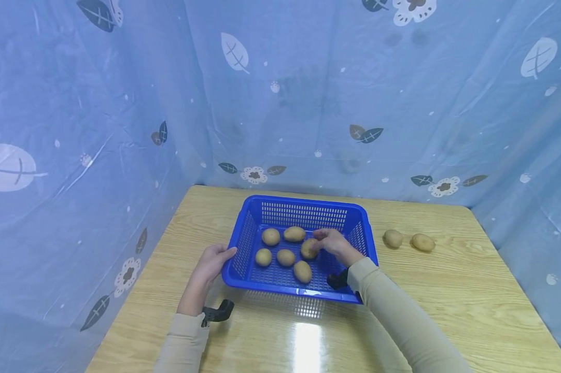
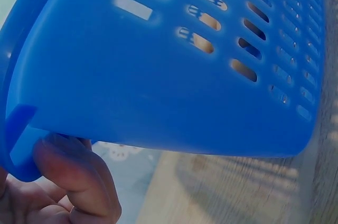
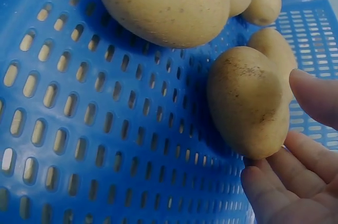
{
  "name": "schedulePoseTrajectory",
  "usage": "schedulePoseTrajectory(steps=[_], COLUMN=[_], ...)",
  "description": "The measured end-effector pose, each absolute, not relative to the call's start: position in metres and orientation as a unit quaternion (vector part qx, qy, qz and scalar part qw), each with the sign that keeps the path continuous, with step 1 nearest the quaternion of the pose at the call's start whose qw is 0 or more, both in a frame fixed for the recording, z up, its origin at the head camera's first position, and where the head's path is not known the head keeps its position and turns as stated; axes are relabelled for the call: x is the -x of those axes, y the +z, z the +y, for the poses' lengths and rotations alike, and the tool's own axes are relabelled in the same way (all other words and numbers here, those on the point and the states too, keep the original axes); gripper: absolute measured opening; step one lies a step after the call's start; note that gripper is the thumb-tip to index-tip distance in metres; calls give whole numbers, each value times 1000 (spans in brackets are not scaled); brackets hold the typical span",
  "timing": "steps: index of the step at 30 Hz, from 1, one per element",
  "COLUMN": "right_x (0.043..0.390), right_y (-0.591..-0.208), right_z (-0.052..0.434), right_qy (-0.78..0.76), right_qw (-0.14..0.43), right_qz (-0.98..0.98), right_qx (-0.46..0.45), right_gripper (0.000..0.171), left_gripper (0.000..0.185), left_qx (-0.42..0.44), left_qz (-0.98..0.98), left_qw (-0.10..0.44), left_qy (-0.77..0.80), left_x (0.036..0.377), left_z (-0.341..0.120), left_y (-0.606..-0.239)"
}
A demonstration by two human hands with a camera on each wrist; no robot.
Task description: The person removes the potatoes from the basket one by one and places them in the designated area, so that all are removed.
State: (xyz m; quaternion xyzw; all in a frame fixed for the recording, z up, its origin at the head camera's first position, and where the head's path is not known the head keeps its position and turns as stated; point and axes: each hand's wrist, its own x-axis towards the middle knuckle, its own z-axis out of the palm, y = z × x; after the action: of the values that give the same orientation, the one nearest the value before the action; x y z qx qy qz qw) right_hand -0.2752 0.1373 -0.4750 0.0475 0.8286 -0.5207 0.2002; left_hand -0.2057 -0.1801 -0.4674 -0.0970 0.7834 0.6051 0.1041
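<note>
A blue slotted basket (image 1: 304,201) stands on a wooden table and holds several potatoes. My left hand (image 1: 224,256) grips the basket's left rim; in the left wrist view a finger (image 2: 74,176) is curled under the lip of the basket wall (image 2: 158,76). My right hand (image 1: 324,241) reaches inside the basket over one potato (image 1: 310,248). In the right wrist view that potato (image 3: 245,100) lies on the basket floor (image 3: 79,102), and my relaxed fingers (image 3: 274,187) touch its lower end without closing round it. A larger potato (image 3: 169,2) lies just beyond.
Two loose potatoes (image 1: 393,238) (image 1: 422,242) lie on the wooden table (image 1: 448,290) to the right of the basket. Blue plastic sheeting with leaf prints (image 1: 308,103) walls the table at the back and on both sides.
</note>
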Motion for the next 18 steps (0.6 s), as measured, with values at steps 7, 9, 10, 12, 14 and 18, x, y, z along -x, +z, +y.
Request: schedulePoseTrajectory(steps=[7, 9, 10, 12, 14, 18], right_x=[274, 273, 273, 273, 273, 273], right_y=[-476, -476, -476, -477, -477, -480], right_z=[136, 136, 136, 136, 136, 135], right_qy=[-506, -501, -498, -492, -489, -488], right_qw=[211, 213, 213, 214, 213, 207], right_qz=[835, 838, 840, 843, 845, 847], right_qx=[-50, -43, -40, -35, -31, -24], right_gripper=[56, 55, 55, 55, 55, 56], left_gripper=[37, 37, 37, 37, 37, 37], left_qx=[92, 91, 92, 93, 93, 97], left_qz=[788, 790, 790, 788, 787, 785], left_qw=[99, 98, 98, 99, 101, 103], left_qy=[600, 598, 599, 600, 602, 604], left_x=[206, 206, 206, 206, 205, 205], left_z=[-180, -180, -180, -180, -180, -180], left_y=[-467, -467, -468, -468, -469, -468])
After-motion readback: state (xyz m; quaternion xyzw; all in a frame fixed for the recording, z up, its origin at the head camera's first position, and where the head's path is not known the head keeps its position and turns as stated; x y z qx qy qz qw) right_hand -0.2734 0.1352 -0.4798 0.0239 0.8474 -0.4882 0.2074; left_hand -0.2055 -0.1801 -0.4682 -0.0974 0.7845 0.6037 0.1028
